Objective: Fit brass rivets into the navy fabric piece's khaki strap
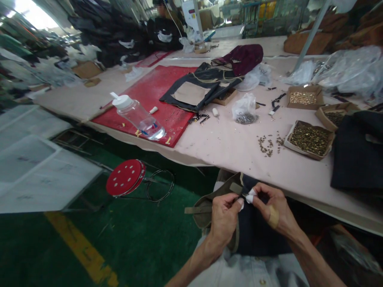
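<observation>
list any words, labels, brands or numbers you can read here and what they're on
None can be read.
Plastic bottle: its red and blue label is too blurred to read.
White sign at the far end of the table: red and dark marks, too small to read.
Clear bag beside the dark garments: faint print, illegible.

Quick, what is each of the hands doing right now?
Left hand: closed, pinching the edge of the dark garment on the lap.
Right hand: closed, pinching the same garment edge.
</observation>
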The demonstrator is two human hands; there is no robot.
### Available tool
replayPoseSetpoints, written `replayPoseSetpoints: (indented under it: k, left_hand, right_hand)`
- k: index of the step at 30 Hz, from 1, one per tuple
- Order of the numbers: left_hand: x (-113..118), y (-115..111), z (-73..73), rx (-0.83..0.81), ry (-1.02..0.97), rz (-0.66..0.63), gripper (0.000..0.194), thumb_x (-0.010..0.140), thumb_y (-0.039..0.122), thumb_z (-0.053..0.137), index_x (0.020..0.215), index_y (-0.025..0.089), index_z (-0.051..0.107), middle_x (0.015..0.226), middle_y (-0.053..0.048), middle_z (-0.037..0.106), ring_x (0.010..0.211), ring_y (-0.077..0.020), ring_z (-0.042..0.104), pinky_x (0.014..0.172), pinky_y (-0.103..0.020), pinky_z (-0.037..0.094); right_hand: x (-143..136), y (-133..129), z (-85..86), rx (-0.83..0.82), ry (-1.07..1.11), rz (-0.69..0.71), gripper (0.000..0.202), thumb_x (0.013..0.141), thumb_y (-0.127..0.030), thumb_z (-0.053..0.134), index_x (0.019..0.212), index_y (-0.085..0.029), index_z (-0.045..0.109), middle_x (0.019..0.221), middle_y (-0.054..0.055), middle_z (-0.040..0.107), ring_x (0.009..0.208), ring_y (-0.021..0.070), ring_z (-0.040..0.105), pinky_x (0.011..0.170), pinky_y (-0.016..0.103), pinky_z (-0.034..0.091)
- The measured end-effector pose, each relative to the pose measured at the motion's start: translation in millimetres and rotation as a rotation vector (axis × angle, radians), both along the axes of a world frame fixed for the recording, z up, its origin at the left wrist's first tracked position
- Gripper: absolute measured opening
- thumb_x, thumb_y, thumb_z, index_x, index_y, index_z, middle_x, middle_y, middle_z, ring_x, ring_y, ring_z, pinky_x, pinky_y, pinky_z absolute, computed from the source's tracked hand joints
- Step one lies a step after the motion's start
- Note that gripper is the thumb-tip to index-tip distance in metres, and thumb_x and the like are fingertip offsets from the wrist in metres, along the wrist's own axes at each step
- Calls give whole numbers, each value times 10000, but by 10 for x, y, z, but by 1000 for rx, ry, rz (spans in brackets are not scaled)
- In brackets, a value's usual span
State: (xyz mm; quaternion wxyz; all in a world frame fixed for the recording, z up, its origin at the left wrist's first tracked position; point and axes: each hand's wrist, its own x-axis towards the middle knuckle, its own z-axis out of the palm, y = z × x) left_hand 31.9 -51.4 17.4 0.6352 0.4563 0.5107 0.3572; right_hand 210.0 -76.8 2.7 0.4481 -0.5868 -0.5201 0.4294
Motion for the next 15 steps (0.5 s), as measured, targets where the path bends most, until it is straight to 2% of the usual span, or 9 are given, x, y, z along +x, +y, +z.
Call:
replayPoseSetpoints:
  k: [3, 6, 9, 10, 12, 15]
  left_hand:
    - [18, 47, 16, -103, -140, 65, 230, 776, 340, 824, 760, 121, 757, 709, -23, 628, 651, -121, 488, 621, -241, 364]
    - [-37, 120, 51, -182, -264, 130, 250, 741, 323, 872, 886, 131, 805, 817, -55, 715, 737, -158, 607, 715, -255, 471]
    - [-175, 206, 55, -203, -333, 147, 240, 748, 283, 878, 922, 131, 812, 869, -70, 749, 783, -172, 668, 795, -269, 518]
    - [-227, 235, 45, -221, -356, 143, 236, 745, 267, 881, 921, 129, 809, 876, -73, 756, 776, -171, 677, 802, -272, 526]
    - [-322, 292, 9, -272, -403, 130, 243, 724, 230, 894, 923, 126, 800, 891, -77, 767, 764, -172, 692, 805, -276, 538]
    - [-416, 364, -53, -317, -480, 101, 287, 720, 191, 889, 982, 123, 791, 930, -89, 778, 789, -186, 717, 840, -300, 557]
  right_hand:
    - [84, -1, -152, -57, 48, -50, 256, 915, -442, 716, 872, -194, 670, 812, 17, 653, 753, 189, 592, 705, 289, 463]
    - [322, -99, -411, -91, 45, -234, 380, 896, -549, 715, 989, -181, 699, 902, 64, 714, 807, 226, 649, 751, 318, 512]
    - [648, -341, -705, -177, -204, -450, 456, 905, -606, 640, 1064, -183, 702, 934, 98, 743, 821, 265, 688, 770, 356, 528]
    - [741, -446, -796, -229, -316, -475, 463, 911, -610, 609, 1070, -186, 705, 925, 108, 748, 816, 279, 698, 757, 363, 523]
    - [859, -658, -958, -342, -462, -442, 469, 913, -619, 572, 1050, -195, 718, 900, 129, 754, 825, 308, 718, 719, 366, 509]
    - [850, -891, -1155, -448, -392, -393, 512, 884, -693, 588, 956, -208, 737, 861, 134, 750, 831, 320, 730, 668, 350, 501]
